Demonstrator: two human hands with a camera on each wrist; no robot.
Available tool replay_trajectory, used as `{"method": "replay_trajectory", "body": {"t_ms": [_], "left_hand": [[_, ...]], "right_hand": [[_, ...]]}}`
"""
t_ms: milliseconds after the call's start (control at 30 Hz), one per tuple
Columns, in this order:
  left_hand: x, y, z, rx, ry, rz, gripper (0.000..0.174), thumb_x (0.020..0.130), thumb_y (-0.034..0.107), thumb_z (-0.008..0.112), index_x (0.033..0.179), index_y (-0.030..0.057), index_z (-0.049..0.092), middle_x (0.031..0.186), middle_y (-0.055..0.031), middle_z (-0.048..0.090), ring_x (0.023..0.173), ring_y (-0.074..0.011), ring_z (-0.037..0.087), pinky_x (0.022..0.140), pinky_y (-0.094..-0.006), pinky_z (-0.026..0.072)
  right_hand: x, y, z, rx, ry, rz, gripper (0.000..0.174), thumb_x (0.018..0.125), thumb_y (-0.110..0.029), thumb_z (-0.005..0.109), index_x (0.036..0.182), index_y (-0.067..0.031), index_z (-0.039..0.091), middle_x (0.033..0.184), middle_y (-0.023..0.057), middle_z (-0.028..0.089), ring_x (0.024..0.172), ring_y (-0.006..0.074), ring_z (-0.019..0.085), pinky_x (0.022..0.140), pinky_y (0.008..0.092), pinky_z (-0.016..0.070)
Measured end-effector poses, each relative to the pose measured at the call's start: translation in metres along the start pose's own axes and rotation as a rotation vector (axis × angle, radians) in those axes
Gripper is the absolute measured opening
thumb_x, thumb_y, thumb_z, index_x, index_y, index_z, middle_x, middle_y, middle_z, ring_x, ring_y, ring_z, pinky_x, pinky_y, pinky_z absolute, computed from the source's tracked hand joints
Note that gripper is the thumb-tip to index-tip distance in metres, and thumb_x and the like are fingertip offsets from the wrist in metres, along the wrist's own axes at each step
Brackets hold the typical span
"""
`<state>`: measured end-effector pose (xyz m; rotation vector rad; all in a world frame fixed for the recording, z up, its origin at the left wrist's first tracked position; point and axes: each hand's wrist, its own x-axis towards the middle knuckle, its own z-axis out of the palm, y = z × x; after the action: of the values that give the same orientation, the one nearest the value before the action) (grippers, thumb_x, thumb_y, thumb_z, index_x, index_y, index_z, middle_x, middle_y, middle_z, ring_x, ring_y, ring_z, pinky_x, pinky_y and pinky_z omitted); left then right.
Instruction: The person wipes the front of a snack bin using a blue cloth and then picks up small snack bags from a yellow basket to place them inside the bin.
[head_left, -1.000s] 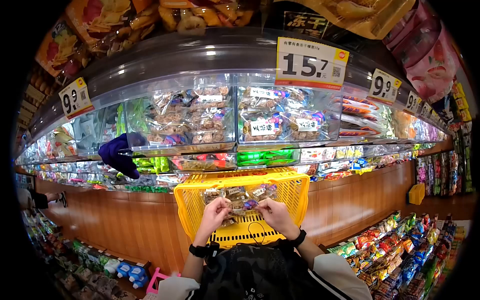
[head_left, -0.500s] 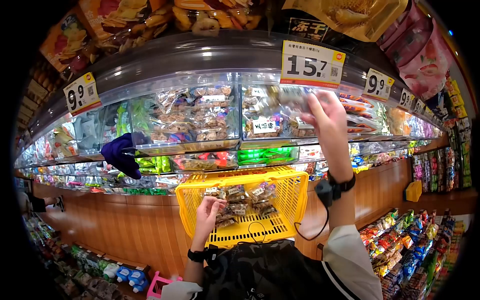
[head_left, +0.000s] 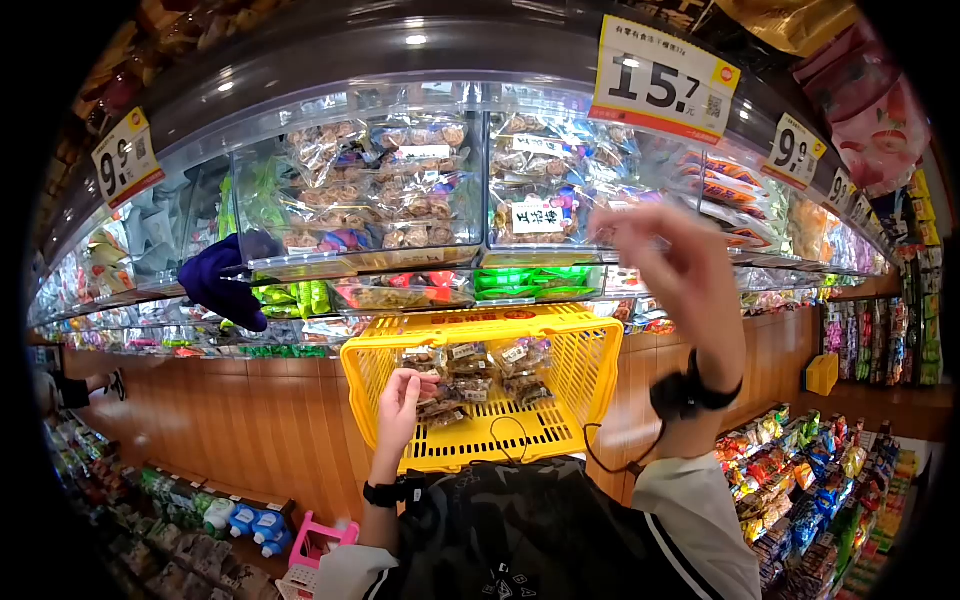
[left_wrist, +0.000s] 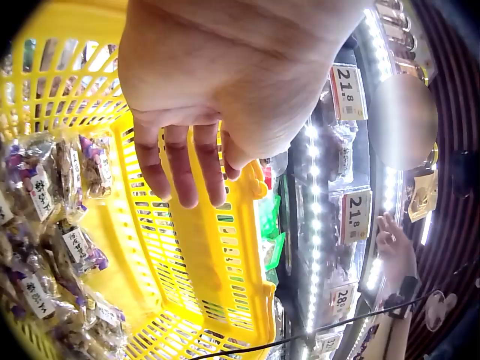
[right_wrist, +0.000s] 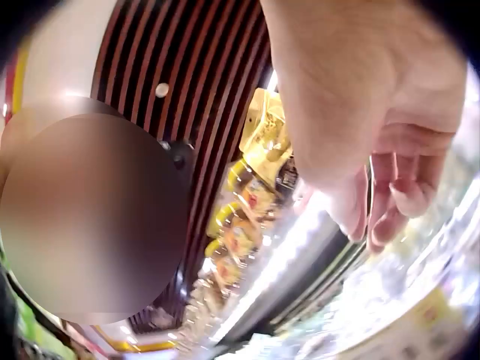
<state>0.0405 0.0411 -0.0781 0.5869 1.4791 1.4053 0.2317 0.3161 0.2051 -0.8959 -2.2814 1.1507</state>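
My left hand (head_left: 400, 400) hovers at the left side of a yellow basket (head_left: 350, 385), above several small clear packets with white labels (head_left: 468, 388). In the left wrist view its fingers (left_wrist: 180, 169) hang relaxed and hold nothing, with the packets (left_wrist: 37, 199) lower in the basket at the left. Over the front of a clear shelf bin (head_left: 485, 215) of similar packets (head_left: 540, 215), my right hand (head_left: 685, 275) is raised and blurred. The right wrist view shows this hand (right_wrist: 397, 157) with loosely bent fingers and nothing between them.
Price tags (head_left: 665, 78) line the dark rail above the bins. A dark purple item (head_left: 225, 285) hangs at the shelf's left. Snack racks (head_left: 800, 480) stand at the lower right, and a pink stool (head_left: 322, 538) at the lower left. A cable (head_left: 625, 465) trails from my right wrist.
My right hand has risen from the basket to the bin; the blurred packet it held half a second ago is no longer in it. My left hand stays by the basket. The head view has shifted.
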Motion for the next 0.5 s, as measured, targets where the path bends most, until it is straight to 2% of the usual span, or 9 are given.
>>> {"method": "replay_trajectory", "body": {"t_ms": [33,100,167,233,300,367,400,467,500], "left_hand": [[0.002,-0.002,-0.002,0.003,0.003,0.003,0.017,0.107,0.017,0.046,0.105,0.0018,0.054,0.107,-0.0118,0.070,0.090,-0.0142,0.066,0.084,-0.0283,0.0531],[0.004,0.000,-0.002,-0.006,0.007,0.002,0.017,0.107,0.017,0.046,0.105,0.0018,0.054,0.107,-0.0119,0.070,0.090,-0.0138,0.065,0.083,-0.0279,0.0529],[0.005,-0.006,-0.004,0.026,0.024,-0.046,0.017,0.106,0.017,0.046,0.108,0.0012,0.054,0.106,-0.0116,0.070,0.092,-0.0138,0.064,0.083,-0.0280,0.0526],[0.005,-0.010,-0.005,0.026,0.016,-0.057,0.017,0.106,0.016,0.046,0.109,0.0009,0.054,0.107,-0.0114,0.070,0.093,-0.0141,0.064,0.083,-0.0280,0.0524],[0.007,-0.014,-0.005,0.026,0.008,-0.062,0.017,0.106,0.015,0.047,0.111,0.0007,0.054,0.108,-0.0112,0.069,0.093,-0.0143,0.064,0.084,-0.0281,0.0522],[0.005,-0.017,-0.005,0.033,-0.019,-0.076,0.017,0.105,0.014,0.047,0.113,0.0004,0.054,0.110,-0.0106,0.068,0.095,-0.0147,0.064,0.085,-0.0282,0.0515],[0.004,-0.016,-0.004,0.036,-0.010,-0.078,0.017,0.105,0.014,0.047,0.113,0.0004,0.054,0.110,-0.0106,0.068,0.095,-0.0147,0.064,0.085,-0.0282,0.0515],[0.000,-0.011,-0.001,0.048,-0.029,-0.080,0.015,0.105,0.012,0.048,0.112,0.0004,0.054,0.112,-0.0103,0.068,0.096,-0.0146,0.064,0.086,-0.0280,0.0509],[-0.002,-0.013,-0.001,0.052,-0.024,-0.081,0.015,0.105,0.012,0.048,0.112,0.0004,0.054,0.112,-0.0103,0.068,0.096,-0.0146,0.064,0.086,-0.0280,0.0509]], "right_hand": [[-0.015,0.008,0.001,0.092,-0.186,-0.043,0.020,0.094,-0.011,0.062,0.112,-0.0087,0.071,0.102,0.0048,0.073,0.080,0.0098,0.064,0.059,0.0235,0.0483],[-0.027,-0.001,0.011,0.213,-0.755,-0.079,0.019,0.099,-0.013,0.058,0.109,-0.0041,0.071,0.085,0.0046,0.074,0.074,0.0106,0.069,0.058,0.0238,0.0514],[-0.030,0.033,0.040,0.355,-1.206,0.136,0.023,0.101,-0.021,0.057,0.105,-0.0026,0.070,0.079,0.0071,0.074,0.066,0.0165,0.071,0.059,0.0270,0.0544],[-0.054,0.118,0.098,0.256,-1.222,0.439,0.029,0.101,-0.026,0.057,0.103,0.0000,0.069,0.078,0.0111,0.073,0.065,0.0185,0.071,0.058,0.0279,0.0558],[-0.079,0.193,0.144,-0.070,-1.102,0.735,0.036,0.097,-0.033,0.062,0.101,0.0022,0.068,0.078,0.0145,0.072,0.075,0.0236,0.073,0.068,0.0334,0.0575],[-0.124,0.284,0.191,-0.511,-0.701,0.295,0.041,0.091,-0.037,0.066,0.092,0.0041,0.069,0.082,0.0191,0.071,0.085,0.0321,0.070,0.078,0.0405,0.0548],[-0.127,0.306,0.204,-0.506,-0.706,0.289,0.041,0.091,-0.037,0.066,0.092,0.0041,0.069,0.082,0.0191,0.071,0.085,0.0321,0.070,0.078,0.0405,0.0548],[-0.133,0.334,0.225,-0.511,-0.303,0.394,0.048,0.083,-0.040,0.071,0.103,0.0036,0.069,0.087,0.0227,0.070,0.090,0.0414,0.066,0.082,0.0463,0.0532],[-0.136,0.341,0.233,-0.506,-0.306,0.391,0.048,0.083,-0.040,0.071,0.103,0.0036,0.069,0.087,0.0227,0.070,0.090,0.0414,0.066,0.082,0.0463,0.0532]]}}
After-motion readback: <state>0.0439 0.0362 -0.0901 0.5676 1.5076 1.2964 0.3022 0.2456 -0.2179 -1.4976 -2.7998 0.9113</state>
